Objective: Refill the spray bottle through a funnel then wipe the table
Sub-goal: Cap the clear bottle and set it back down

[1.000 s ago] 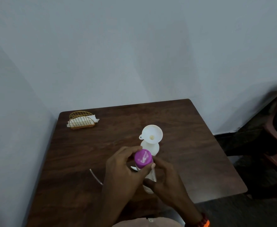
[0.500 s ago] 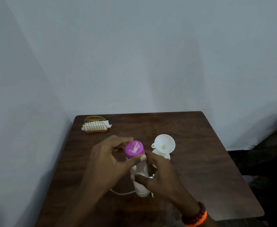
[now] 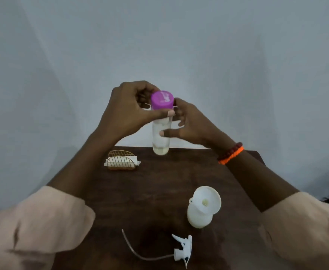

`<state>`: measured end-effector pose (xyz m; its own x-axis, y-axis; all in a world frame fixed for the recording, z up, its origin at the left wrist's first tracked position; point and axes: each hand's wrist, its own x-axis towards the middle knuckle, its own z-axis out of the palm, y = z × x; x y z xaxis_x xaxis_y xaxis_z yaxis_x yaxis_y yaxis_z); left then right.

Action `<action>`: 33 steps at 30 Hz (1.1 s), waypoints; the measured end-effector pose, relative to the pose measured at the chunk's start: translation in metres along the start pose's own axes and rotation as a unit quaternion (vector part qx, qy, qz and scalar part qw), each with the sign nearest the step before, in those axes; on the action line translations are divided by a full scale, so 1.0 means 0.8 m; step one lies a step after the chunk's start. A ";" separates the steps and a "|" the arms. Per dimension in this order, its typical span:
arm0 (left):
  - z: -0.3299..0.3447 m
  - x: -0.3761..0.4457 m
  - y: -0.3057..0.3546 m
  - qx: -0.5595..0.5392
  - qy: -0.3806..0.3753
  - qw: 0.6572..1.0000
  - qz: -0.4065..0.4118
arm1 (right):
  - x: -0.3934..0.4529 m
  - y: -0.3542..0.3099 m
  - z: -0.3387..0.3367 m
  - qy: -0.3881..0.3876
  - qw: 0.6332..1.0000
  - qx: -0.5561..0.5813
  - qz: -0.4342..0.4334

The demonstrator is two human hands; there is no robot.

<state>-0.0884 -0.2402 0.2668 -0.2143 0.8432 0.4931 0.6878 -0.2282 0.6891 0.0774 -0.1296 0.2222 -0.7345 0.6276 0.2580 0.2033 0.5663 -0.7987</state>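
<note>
Holding a clear bottle (image 3: pixel 160 133) up in front of the wall, the left hand (image 3: pixel 128 114) curls its fingers round the purple cap (image 3: pixel 162 100) and neck, while the right hand (image 3: pixel 190 123) stands apart beside it — thumb touching the clear wall, fingers loose and spread. A little pale liquid sits at the bottle's bottom. On the dark desk (image 3: pixel 159 182) below, the white spray bottle (image 3: pixel 199 217) stands with a white funnel (image 3: pixel 206 199) in its mouth; the trigger head (image 3: pixel 183 250) with its thin tube lies just in front of it. Half a second ago the clear bottle was low over the desk; now it is raised well above it, and the right hand has let go. A wire napkin holder (image 3: pixel 121 160) stands at the far left; the print on the cap is too blurred to read.
</note>
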 end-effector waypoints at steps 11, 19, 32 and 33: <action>0.148 0.110 -0.187 0.054 0.032 0.995 -0.076 | 0.141 0.204 0.036 0.072 0.994 -0.034 0.068; 0.218 0.105 -0.301 0.030 0.040 0.988 -0.143 | 0.172 0.316 0.096 0.078 0.990 -0.018 0.117; 0.237 0.084 -0.349 0.026 0.035 0.988 -0.148 | 0.169 0.350 0.130 0.061 0.990 -0.007 0.123; 0.238 0.083 -0.350 0.027 0.037 0.987 -0.151 | 0.169 0.352 0.130 0.063 0.990 -0.007 0.124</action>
<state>-0.1628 -0.0275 0.0057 -0.4641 0.8301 0.3091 0.6211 0.0561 0.7817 -0.0324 0.0591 -0.0243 -0.5749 0.8093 0.1206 0.3769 0.3927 -0.8389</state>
